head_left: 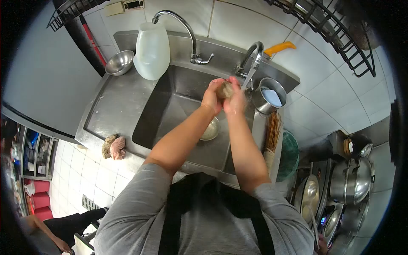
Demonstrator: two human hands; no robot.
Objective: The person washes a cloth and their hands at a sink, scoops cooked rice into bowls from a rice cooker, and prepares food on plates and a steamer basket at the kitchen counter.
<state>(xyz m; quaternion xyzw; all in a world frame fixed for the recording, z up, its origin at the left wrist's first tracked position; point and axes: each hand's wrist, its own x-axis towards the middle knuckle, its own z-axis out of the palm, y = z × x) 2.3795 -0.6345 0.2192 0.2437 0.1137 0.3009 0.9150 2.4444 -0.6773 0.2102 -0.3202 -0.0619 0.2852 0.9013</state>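
Over the sink (180, 123), my left hand (211, 95) and my right hand (236, 100) are cupped together around a wet beige-brown lump (225, 89). Its kind is hard to make out, as fingers cover part of it and it is blurred. Both hands are closed on it. Just right of my right hand, water runs from the right-hand faucet (256, 53). Below my forearms a small round bowl (211, 130) sits in the basin, partly hidden by my left forearm.
A large translucent plastic jug (152, 51) and a steel bowl (120, 63) stand left. Right are a metal pot (264, 104) holding a pale blue item, a bamboo brush (273, 131) and a green bin (289, 155). Rags (117, 148) lie front left. Another person's hand (63, 246) shows lower left.
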